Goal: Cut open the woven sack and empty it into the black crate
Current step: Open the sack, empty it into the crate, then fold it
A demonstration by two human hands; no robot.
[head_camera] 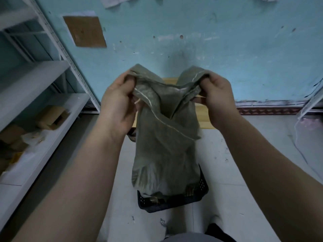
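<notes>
I see the pale tiled floor (227,172) open on both sides of the small black perforated plastic crate (174,201), which sits low in the middle of my view, just ahead of the person's knees. To the left, the front edge of the white metal shelving rack (43,102) runs close beside the left forearm, its shelves carrying small brown cardboard boxes (50,117); to the right the floor stays bare up to the turquoise painted wall (192,41), whose dark patterned skirting (267,110) marks its foot. A pale wooden board (203,110) lies on the floor behind the crate, against the wall. The olive-grey woven sack (166,137) hangs upended between the two hands, its lower end resting down inside the crate over brownish contents I cannot make out. The left hand (117,105) has its grip closed on one upper corner of the sack, and the right hand (216,100) has its grip closed on the other, so the cloth sags in a fold between them, well above the crate rim.
</notes>
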